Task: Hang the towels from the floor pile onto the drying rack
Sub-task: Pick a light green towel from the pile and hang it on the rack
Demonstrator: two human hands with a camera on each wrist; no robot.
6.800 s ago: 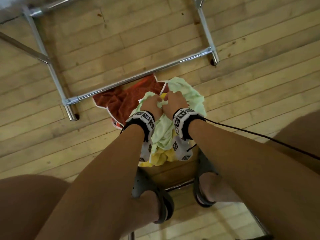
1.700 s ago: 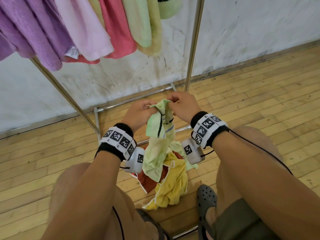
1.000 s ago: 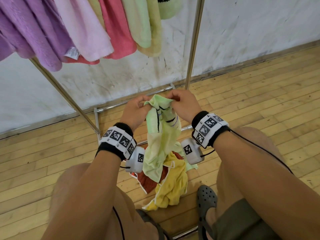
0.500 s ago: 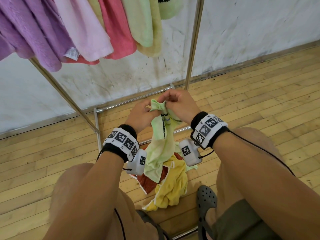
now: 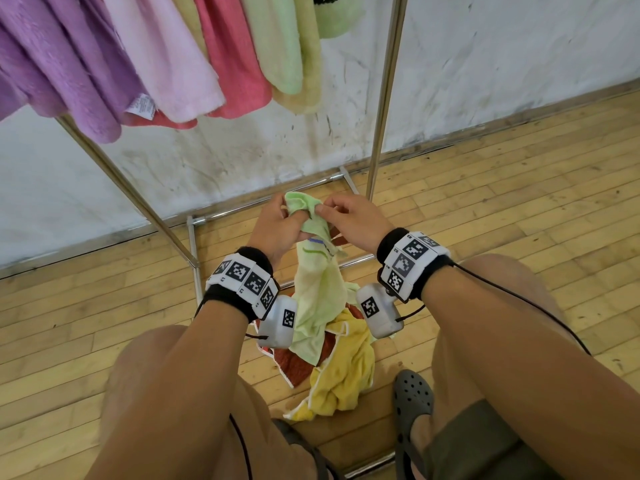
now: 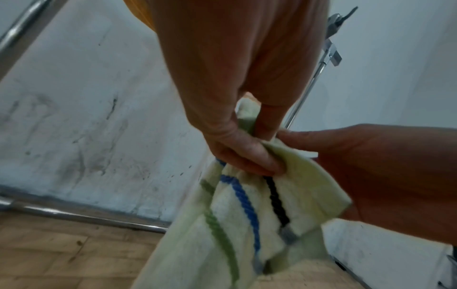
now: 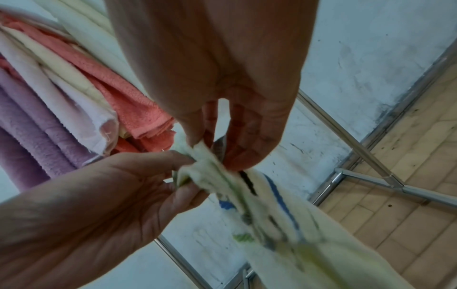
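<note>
A pale green towel [image 5: 318, 289] with blue, green and black stripes [image 6: 247, 205] hangs bunched between both hands above the floor pile. My left hand [image 5: 277, 226] grips its top edge, thumb and fingers curled round the cloth [image 6: 245, 156]. My right hand [image 5: 349, 216] pinches the same edge close beside it [image 7: 215, 154]. On the floor below lie a yellow towel [image 5: 346, 372] and a dark red towel [image 5: 294, 365]. The drying rack's upright pole [image 5: 384, 98] stands just behind the hands.
Purple, pink, coral and green towels [image 5: 166, 60] hang on the rack at the top left. The rack's slanted leg [image 5: 138, 199] and base bars [image 5: 263, 202] cross the wooden floor in front of a white wall. My knees and grey clogs [image 5: 412, 403] flank the pile.
I stood up from the pile with the green towel. Over the last second both hands have worked along its top edge, bunching it closer together; the towel hangs as before.
</note>
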